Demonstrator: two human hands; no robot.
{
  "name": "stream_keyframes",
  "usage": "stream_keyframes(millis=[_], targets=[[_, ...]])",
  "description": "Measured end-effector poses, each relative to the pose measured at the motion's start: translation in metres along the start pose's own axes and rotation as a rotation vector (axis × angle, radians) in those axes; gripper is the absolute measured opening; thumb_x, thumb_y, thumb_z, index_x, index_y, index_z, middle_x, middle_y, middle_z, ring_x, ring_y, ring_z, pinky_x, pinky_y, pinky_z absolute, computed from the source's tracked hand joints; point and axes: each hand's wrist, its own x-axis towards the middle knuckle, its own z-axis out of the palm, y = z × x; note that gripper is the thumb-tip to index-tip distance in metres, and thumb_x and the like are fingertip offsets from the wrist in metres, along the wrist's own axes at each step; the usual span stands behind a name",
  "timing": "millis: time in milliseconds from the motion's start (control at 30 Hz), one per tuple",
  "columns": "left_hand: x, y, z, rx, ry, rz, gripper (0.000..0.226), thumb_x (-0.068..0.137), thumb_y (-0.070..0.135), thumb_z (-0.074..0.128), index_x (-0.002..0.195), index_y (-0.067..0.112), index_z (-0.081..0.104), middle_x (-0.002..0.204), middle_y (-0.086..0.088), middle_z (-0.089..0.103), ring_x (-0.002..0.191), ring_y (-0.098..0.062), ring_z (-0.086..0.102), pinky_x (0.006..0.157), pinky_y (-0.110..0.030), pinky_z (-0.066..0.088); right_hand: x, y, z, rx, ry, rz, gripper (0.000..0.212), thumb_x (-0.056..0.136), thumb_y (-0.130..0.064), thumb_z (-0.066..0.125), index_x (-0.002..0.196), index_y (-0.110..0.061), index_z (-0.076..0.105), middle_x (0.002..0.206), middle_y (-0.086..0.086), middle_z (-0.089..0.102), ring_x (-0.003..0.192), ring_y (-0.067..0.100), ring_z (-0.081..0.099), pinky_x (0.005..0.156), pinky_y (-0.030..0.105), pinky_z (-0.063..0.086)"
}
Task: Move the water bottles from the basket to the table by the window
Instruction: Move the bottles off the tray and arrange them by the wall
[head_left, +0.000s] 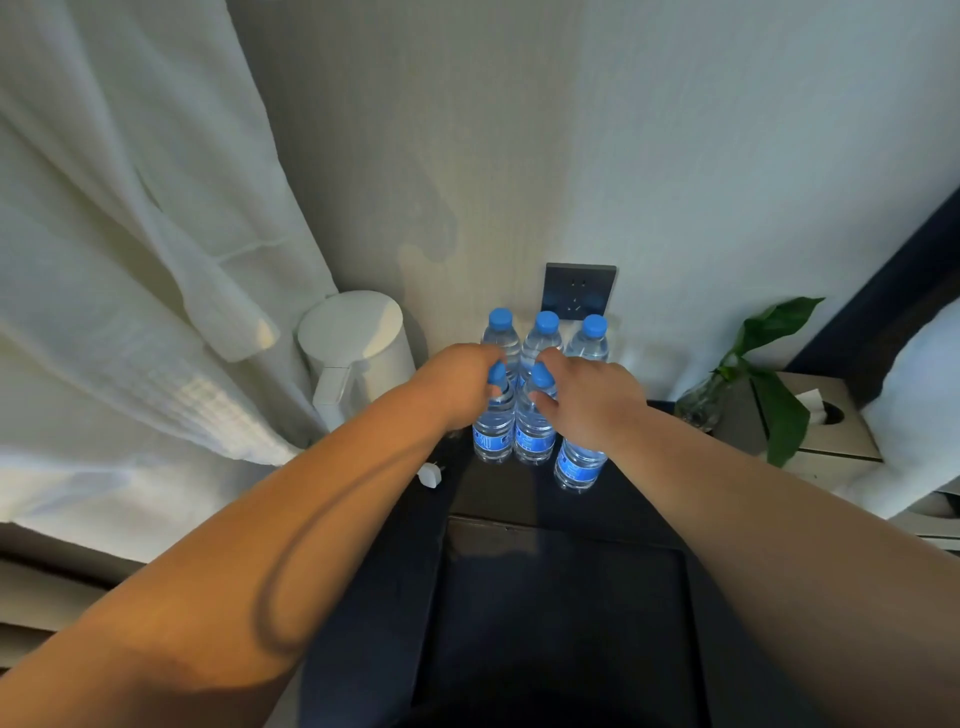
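Several clear water bottles with blue caps and blue labels stand on the dark table (519, 501) against the wall. Three form the back row (546, 332). My left hand (457, 387) grips the neck of the front left bottle (492, 434). My right hand (595, 400) has its thumb and forefinger around the neck of the front middle bottle (534, 436). A third front bottle (579, 465) stands under my right palm, its top hidden by the hand. No basket is in view.
A white kettle (358, 353) stands left of the bottles, its plug (430, 474) beside it. White fabric (130, 312) hangs at the left. A wall socket (579, 291) sits behind the bottles. A plant in a glass vase (769, 364) and a tissue box (821, 421) are at the right.
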Motion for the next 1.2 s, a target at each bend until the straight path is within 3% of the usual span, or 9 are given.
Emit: stream_keyframes(millis=[133, 200, 367, 467, 667, 733, 867, 1000, 1200], targets=[[-0.0021, 0.0029, 0.0039, -0.018, 0.095, -0.047, 0.036, 0.090, 0.037, 0.075, 0.116, 0.019, 0.058, 0.100, -0.002, 0.060, 0.089, -0.023, 0.059, 0.074, -0.036, 0.046, -0.0008, -0.0010, -0.0016, -0.016, -0.011, 0.019, 0.036, 0.098, -0.052, 0.053, 0.121, -0.025, 0.046, 0.077, -0.005, 0.056, 0.060, 0.022, 0.047, 0.056, 0.032, 0.032], [-0.0026, 0.0016, 0.0065, -0.003, 0.122, -0.086, 0.029, 0.092, 0.041, 0.072, 0.107, 0.018, 0.061, 0.091, 0.000, 0.060, 0.082, -0.021, 0.057, 0.068, -0.034, 0.042, -0.0018, -0.0008, -0.0017, -0.021, -0.011, 0.012, 0.037, 0.099, -0.052, 0.052, 0.122, -0.025, 0.045, 0.075, -0.006, 0.052, 0.059, 0.021, 0.047, 0.056, 0.031, 0.034], [-0.0026, -0.0013, 0.0044, 0.009, 0.067, -0.020, 0.011, 0.096, 0.025, 0.068, 0.101, 0.018, 0.060, 0.093, -0.005, 0.063, 0.086, -0.025, 0.060, 0.069, -0.033, 0.038, -0.0011, -0.0013, -0.0005, -0.044, -0.001, 0.022, 0.039, 0.097, -0.055, 0.054, 0.115, -0.021, 0.047, 0.070, -0.004, 0.055, 0.057, 0.022, 0.045, 0.057, 0.033, 0.035], [-0.0016, -0.0032, 0.0024, 0.014, 0.050, 0.023, 0.014, 0.095, 0.020, 0.068, 0.108, 0.016, 0.063, 0.098, -0.007, 0.065, 0.088, -0.025, 0.059, 0.072, -0.034, 0.041, -0.0005, -0.0015, 0.0013, -0.083, 0.007, 0.021, 0.043, 0.097, -0.059, 0.052, 0.112, -0.019, 0.047, 0.073, 0.000, 0.063, 0.059, 0.024, 0.046, 0.062, 0.035, 0.036], [0.0005, -0.0050, 0.0042, 0.035, 0.047, 0.049, 0.017, 0.094, 0.015, 0.069, 0.097, 0.021, 0.053, 0.089, -0.005, 0.060, 0.081, -0.024, 0.055, 0.068, -0.032, 0.036, 0.0003, -0.0017, 0.0033, -0.046, 0.051, -0.015, 0.050, 0.101, -0.058, 0.046, 0.138, -0.025, 0.040, 0.084, 0.001, 0.071, 0.073, 0.029, 0.068, 0.066, 0.037, 0.039], [0.0010, -0.0048, 0.0051, 0.039, 0.048, 0.053, 0.017, 0.093, 0.014, 0.069, 0.098, 0.021, 0.055, 0.088, -0.004, 0.059, 0.080, -0.023, 0.055, 0.068, -0.032, 0.037, 0.0007, -0.0025, 0.0029, -0.034, 0.049, -0.039, 0.045, 0.102, -0.055, 0.044, 0.137, -0.027, 0.040, 0.087, 0.000, 0.071, 0.072, 0.028, 0.066, 0.068, 0.038, 0.039], [0.0022, -0.0052, 0.0060, 0.021, 0.062, 0.061, 0.015, 0.092, 0.014, 0.069, 0.104, 0.018, 0.061, 0.091, -0.005, 0.063, 0.082, -0.024, 0.058, 0.069, -0.033, 0.040, -0.0012, -0.0022, 0.0015, -0.057, 0.051, -0.023, 0.039, 0.102, -0.054, 0.047, 0.124, -0.021, 0.046, 0.070, -0.004, 0.058, 0.057, 0.023, 0.046, 0.065, 0.035, 0.035], [0.0033, -0.0046, 0.0045, 0.022, 0.050, 0.045, 0.017, 0.092, 0.011, 0.069, 0.107, 0.016, 0.062, 0.095, -0.007, 0.064, 0.085, -0.026, 0.059, 0.070, -0.034, 0.043, -0.0020, -0.0023, -0.0011, -0.094, 0.007, 0.004, 0.041, 0.102, -0.057, 0.049, 0.113, -0.018, 0.045, 0.067, -0.004, 0.051, 0.056, 0.023, 0.044, 0.065, 0.036, 0.033], [0.0002, -0.0054, 0.0063, -0.013, 0.045, 0.049, 0.012, 0.092, 0.009, 0.065, 0.103, 0.012, 0.060, 0.093, -0.009, 0.064, 0.084, -0.027, 0.059, 0.070, -0.035, 0.044, -0.0028, -0.0021, -0.0061, -0.006, -0.001, -0.021, 0.024, 0.103, -0.039, 0.053, 0.115, -0.018, 0.052, 0.081, -0.001, 0.062, 0.063, 0.023, 0.047, 0.064, 0.036, 0.035]])
